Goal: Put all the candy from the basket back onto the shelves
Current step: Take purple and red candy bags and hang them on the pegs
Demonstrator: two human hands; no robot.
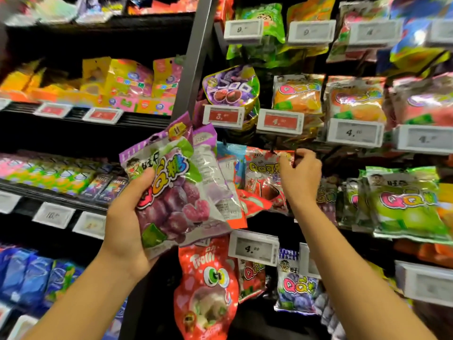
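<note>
Both my arms reach up to the candy shelves.

My left hand (pixel 127 217) grips a fan of candy bags, a purple grape QQ bag (pixel 169 192) in front; the bags behind are mostly hidden. My right hand (pixel 300 176) pinches the top of a red QQ bag (pixel 262 177) at a hook. Dark open room lies under that hand. Below hangs a red Trolli bag (pixel 208 288) beside a price tag (pixel 252 247) reading 4. Far packs look blurry.

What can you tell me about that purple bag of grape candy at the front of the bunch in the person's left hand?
The glossy purple plastic grape gummy bag has a cartoon face, pink and yellow QQ lettering, printed grapes and a green leaf. It is sealed, tilted with its top leaning right, and foremost in a fanned stack of packets. The left hand grips it from the left, thumb on its front, before the shelves.
</note>
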